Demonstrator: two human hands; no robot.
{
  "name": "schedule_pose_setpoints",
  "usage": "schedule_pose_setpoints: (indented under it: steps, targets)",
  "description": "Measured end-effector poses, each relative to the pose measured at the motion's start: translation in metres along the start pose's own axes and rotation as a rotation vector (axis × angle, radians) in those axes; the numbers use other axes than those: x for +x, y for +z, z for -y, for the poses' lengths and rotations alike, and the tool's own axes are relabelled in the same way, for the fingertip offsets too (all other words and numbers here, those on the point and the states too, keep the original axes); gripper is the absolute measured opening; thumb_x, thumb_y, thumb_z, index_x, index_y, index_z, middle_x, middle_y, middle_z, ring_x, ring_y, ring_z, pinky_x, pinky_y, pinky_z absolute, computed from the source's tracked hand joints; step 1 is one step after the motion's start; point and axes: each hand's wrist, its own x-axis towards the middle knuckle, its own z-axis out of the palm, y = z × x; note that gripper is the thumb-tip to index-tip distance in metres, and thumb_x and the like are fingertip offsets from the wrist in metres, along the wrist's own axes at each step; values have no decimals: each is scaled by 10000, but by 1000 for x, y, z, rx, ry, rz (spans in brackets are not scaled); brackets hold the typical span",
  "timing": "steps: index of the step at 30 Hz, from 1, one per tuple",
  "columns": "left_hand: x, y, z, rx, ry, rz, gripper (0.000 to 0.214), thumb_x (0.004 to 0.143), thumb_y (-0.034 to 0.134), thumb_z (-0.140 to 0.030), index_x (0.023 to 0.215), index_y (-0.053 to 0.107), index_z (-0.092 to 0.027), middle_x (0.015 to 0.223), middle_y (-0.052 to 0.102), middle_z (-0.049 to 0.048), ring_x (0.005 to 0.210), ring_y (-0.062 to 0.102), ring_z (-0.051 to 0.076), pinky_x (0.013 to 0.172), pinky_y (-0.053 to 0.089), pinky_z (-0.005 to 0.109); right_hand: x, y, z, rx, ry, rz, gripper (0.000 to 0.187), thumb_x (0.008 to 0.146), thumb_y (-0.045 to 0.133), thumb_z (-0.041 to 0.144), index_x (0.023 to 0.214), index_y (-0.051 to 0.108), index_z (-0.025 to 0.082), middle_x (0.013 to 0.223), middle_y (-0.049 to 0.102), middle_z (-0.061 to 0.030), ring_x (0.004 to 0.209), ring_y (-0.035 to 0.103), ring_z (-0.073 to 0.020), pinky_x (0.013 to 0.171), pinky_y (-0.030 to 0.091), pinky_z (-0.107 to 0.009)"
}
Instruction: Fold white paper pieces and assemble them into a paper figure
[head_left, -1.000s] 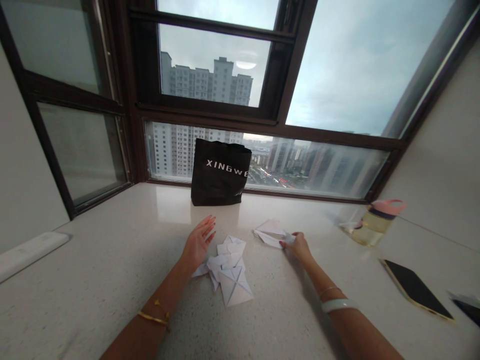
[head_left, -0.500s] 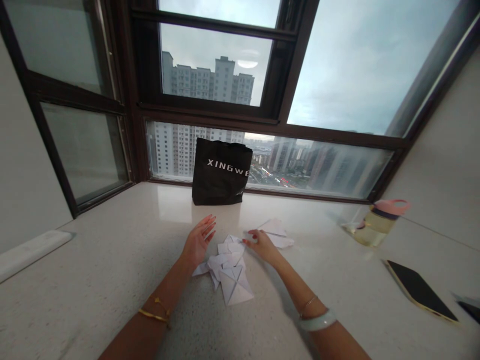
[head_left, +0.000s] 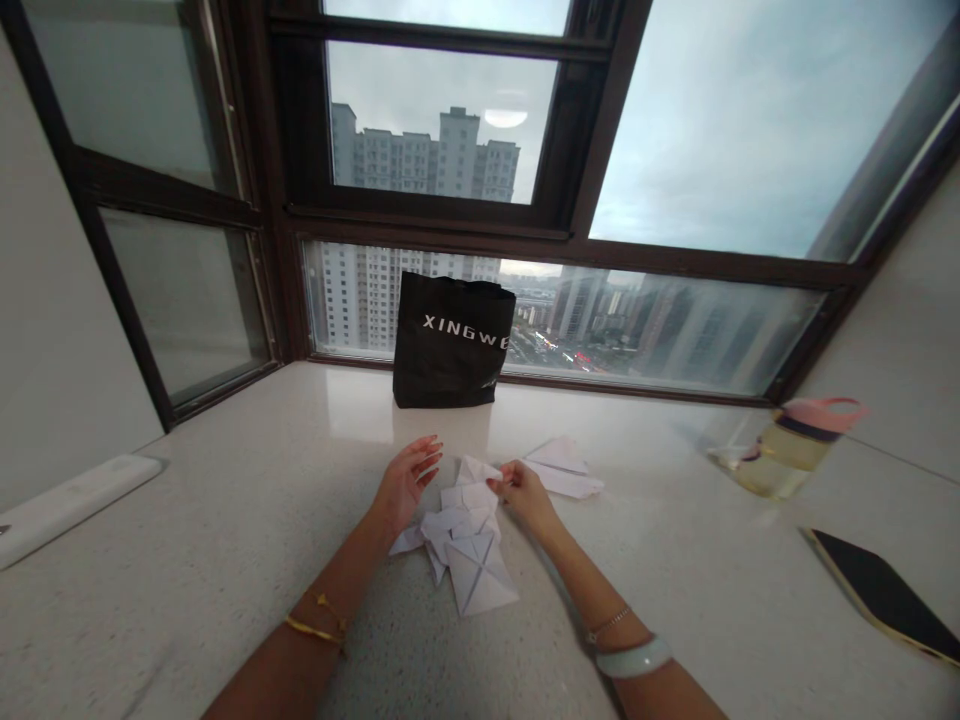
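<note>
Several folded white papers [head_left: 480,575] lie in an overlapping pile on the pale speckled counter, the nearest one creased in an X. My right hand [head_left: 523,490] pinches the edge of a folded paper [head_left: 475,470] at the far end of this pile. To the left of the pile, my left hand [head_left: 409,480] hovers with its fingers apart and nothing in it. Just beyond my right hand rests a folded paper plane [head_left: 559,462], partly hidden by that hand.
A black bag [head_left: 454,350] with white lettering stands against the window. On the right are a pink-lidded bottle [head_left: 795,450] and a dark tablet-like slab [head_left: 885,590]. A long white bar [head_left: 75,505] lies by the left wall.
My right hand has closed on the far paper, whose edge now shows lifted a little. My left hand stays open beside the pile. The whole view has shifted slightly.
</note>
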Motion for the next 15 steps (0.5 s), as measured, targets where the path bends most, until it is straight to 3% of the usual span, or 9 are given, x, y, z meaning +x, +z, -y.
schedule_pose_setpoints:
  steps: [4,9,12,15]
  targets:
    - [1,-1,0,63,-92,-5,111,740,602,-243,816,634,-168,703,661,17,595,598,90,550,397,188,-3,0,14,218,-30,-4,205,636,591,380,699,478,221,542,556,39,452,516,-125,456,415,-253]
    - [-3,4,3,65,-227,83,244,771,583,-404,807,587,-163,737,662,55,663,640,157,619,485,260,-15,6,32,544,-175,61,162,585,681,300,661,562,220,829,674,-27,776,615,-172,728,475,-309]
    - [-5,6,6,88,-188,84,223,709,679,-262,886,585,-166,767,659,36,638,625,135,629,499,254,-22,11,36,542,-227,154,84,618,653,253,645,580,218,918,678,-48,906,610,-194,834,447,-349]
    - [-4,4,7,130,-124,72,411,649,708,-101,1023,554,-172,745,656,21,618,609,115,614,489,225,-24,14,35,502,-274,206,36,671,590,232,697,612,221,987,672,-60,995,590,-202,905,408,-370]
